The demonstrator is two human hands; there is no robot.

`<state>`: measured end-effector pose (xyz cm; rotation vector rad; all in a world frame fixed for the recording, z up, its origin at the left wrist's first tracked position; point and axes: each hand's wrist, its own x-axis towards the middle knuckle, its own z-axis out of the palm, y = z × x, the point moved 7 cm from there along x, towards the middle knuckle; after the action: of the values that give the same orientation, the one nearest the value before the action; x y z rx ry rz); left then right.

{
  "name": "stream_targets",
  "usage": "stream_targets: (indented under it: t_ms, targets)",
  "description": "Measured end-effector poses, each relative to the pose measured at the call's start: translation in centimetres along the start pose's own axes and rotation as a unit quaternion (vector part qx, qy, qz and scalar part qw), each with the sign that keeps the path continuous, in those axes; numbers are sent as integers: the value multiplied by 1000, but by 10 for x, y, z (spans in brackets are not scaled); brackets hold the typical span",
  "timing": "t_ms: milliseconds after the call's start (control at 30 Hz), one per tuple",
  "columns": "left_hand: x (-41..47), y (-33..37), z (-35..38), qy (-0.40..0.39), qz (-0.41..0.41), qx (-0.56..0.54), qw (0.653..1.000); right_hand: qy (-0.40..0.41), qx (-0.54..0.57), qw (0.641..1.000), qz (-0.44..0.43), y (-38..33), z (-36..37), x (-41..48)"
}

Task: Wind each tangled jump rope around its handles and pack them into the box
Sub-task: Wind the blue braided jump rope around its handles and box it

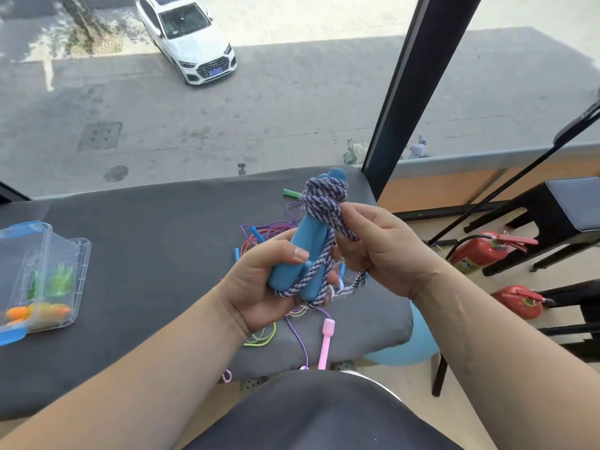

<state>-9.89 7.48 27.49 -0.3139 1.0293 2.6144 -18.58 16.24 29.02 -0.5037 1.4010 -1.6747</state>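
My left hand (263, 284) grips a pair of blue jump-rope handles (293, 254), held together and tilted away from me above the table. A blue-and-white braided rope (321, 201) is wound in several turns round their upper ends. My right hand (376, 246) pinches a loose strand of that rope beside the coil; more of it hangs below the handles. A clear plastic box (48, 274) with blue latches stands open at the table's left, with green and orange rope handles inside.
The grey-covered table (156, 254) carries a tangle of purple, red and green ropes (259, 235), a green handle (290, 193) and a pink handle (325, 339) near the front edge. To the right are two red fire extinguishers (480, 251), black stools (558, 216) and a window post.
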Motion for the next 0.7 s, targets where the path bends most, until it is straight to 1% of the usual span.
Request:
stream_targets:
  t_ms: [33, 67, 100, 133, 167, 233, 300, 400, 433, 467, 533, 633, 667, 700]
  targets:
    - [1, 2, -6, 46, 3, 3, 999, 44, -47, 998, -10, -1, -4, 1]
    - [1, 3, -12, 94, 4, 14, 995, 92, -117, 988, -30, -4, -9, 0]
    - [1, 5, -18, 135, 2, 31, 990, 131, -201, 969, -54, -8, -13, -1]
    - [1, 7, -22, 166, 0, 48, 985, 154, -279, 945, -73, -11, -14, -2]
    - [0, 8, -26, 191, 1, 61, 980, 161, -332, 925, -85, -13, -14, -4]
    - [0, 11, -33, 237, 7, 84, 968, 146, -383, 906, -108, -17, -9, -9]
    - [0, 13, -39, 267, 14, 109, 958, 130, -433, 881, -138, -22, -3, -13]
    - [2, 16, -41, 277, 21, 115, 954, 118, -531, 819, -184, -25, 6, -17]
    - [2, 17, -40, 268, 24, 104, 957, 118, -546, 808, -189, -24, 7, -17]
    - [2, 18, -37, 250, 28, 90, 964, 118, -543, 810, -190, -24, 4, -16]
    - [1, 21, -29, 186, 30, 72, 979, 120, -505, 834, -188, -25, -8, -15]
    - [-3, 18, -13, 88, 15, 59, 994, 102, -433, 881, -159, -26, -19, -12]
    - [-3, 15, -9, 60, 6, 44, 997, 102, -398, 900, -145, -25, -20, -10]
    - [-3, 12, -4, 28, -3, 28, 999, 108, -337, 927, -129, -24, -21, -8]
